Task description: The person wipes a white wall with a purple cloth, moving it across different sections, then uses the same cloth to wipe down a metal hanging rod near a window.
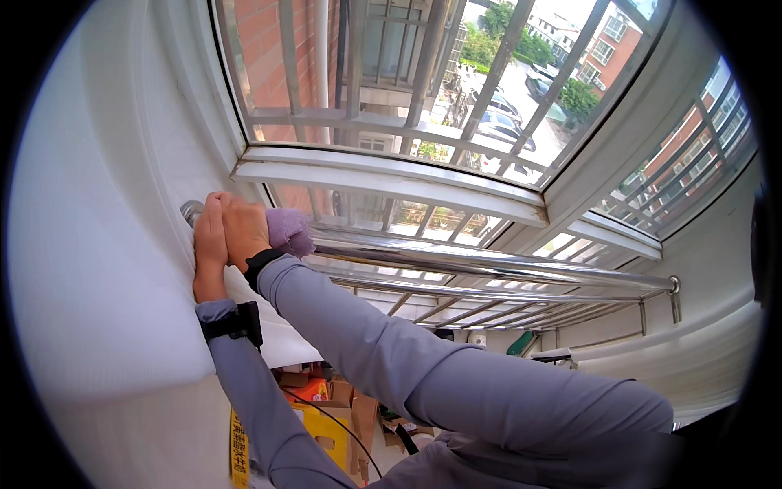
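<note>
A shiny metal railing point(489, 267) runs below the window, and its left end reaches the white wall or curtain. My right hand point(244, 226) is closed around the top rail with a purple cloth point(290, 231) in its grip. The cloth bunches out on the right side of that hand. Pressed against it on the left is my left hand point(211, 251), closed at the rail near its end fitting point(192, 213). Most of the left fingertips are hidden. Both wrists wear black bands over or beside grey sleeves.
Barred window panes point(391, 90) in white frames rise behind the railing. White curtain fabric point(106, 244) hangs close along the left. Cardboard boxes point(358, 432) and a yellow box point(322, 428) lie below my arms, with a thin black cable across them. More pale curtain point(676, 359) hangs at right.
</note>
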